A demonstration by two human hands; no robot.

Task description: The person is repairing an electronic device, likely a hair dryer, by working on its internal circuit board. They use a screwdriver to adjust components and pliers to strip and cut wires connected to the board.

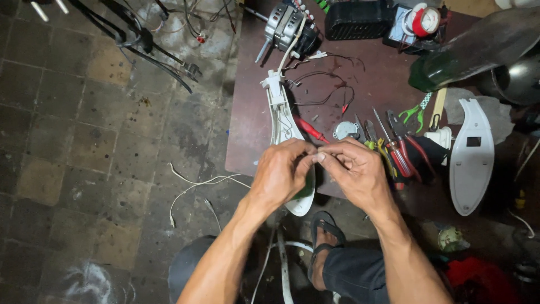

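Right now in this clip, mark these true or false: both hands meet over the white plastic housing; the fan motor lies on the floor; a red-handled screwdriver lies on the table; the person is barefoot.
1. Left hand and right hand meet over the white plastic housing: true.
2. The fan motor lies on the floor: false, it is on the brown table.
3. A red-handled screwdriver lies on the table: true.
4. The person is barefoot: false, a dark sandal is worn.

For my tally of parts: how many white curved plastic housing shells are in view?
2: one white shell lying on the brown table, running under the left hand and right hand; another white shell at the table's right. Clutter may hide more.
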